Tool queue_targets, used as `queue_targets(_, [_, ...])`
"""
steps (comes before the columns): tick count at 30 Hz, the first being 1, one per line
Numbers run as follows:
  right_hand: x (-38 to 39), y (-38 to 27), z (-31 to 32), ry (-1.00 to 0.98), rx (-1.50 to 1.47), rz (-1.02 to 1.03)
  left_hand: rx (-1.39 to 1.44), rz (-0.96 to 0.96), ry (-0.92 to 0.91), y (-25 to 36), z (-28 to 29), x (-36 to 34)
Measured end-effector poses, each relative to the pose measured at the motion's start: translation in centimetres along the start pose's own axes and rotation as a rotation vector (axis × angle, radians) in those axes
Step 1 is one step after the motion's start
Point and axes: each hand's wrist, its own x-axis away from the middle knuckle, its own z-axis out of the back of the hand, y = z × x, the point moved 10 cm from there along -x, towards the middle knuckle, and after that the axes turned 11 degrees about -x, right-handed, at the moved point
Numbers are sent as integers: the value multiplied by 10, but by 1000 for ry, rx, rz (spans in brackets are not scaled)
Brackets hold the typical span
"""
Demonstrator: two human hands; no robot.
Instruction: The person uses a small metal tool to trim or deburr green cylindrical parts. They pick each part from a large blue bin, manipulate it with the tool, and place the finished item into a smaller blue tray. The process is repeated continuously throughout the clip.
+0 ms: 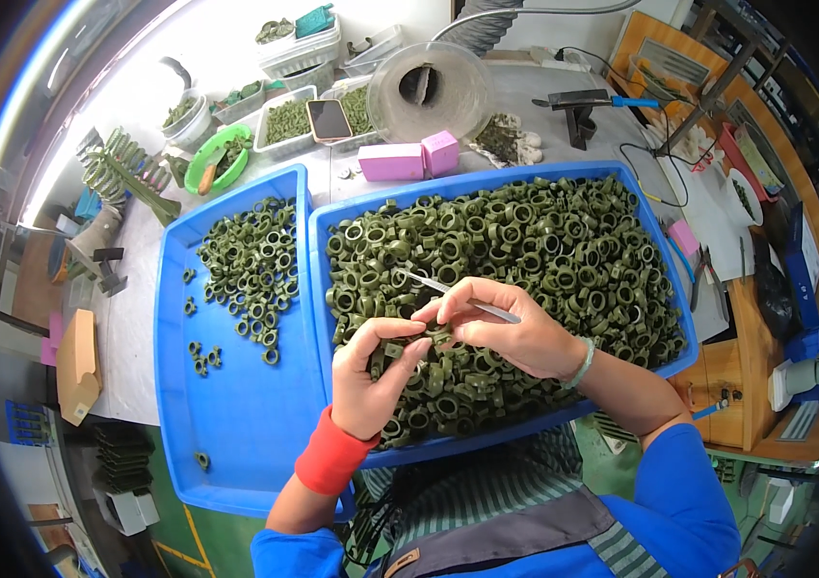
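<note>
My left hand (376, 371), with a red band at the wrist, pinches a small dark green ring-shaped piece (436, 334). My right hand (511, 328) grips thin metal tweezers (424, 280), their tips pointing up and left, and its fingers also touch that piece. Both hands are over a large blue tray (670, 289) heaped with similar green rings (554, 231). Beside it on the left is a second blue tray (217, 414) holding a smaller spread of the same rings (248, 265).
Behind the trays stand pink blocks (390, 161), a phone (329, 119), a clear plastic hood (458, 91), tubs of small parts (284, 121) and a green bowl (231, 164). Tools (703, 279) and a black bag (776, 299) lie at the right; cardboard (79, 366) is at the left.
</note>
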Motion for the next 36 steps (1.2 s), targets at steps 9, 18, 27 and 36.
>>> queue_targets(9, [-1,3,-1,-25,-16,22,153,151,-22,-18,-4,5])
queue_targets(18, [-1,5,-2,-19,-14,21,423,315,-86,-30,-14,8])
queue_targets(27, [-1,2,-4,-45,14,53,611,437,-119,-37,-21,11])
queue_targets(36, [3,-14,-12,-73,235,98,687,523,-203,-36,-26,13])
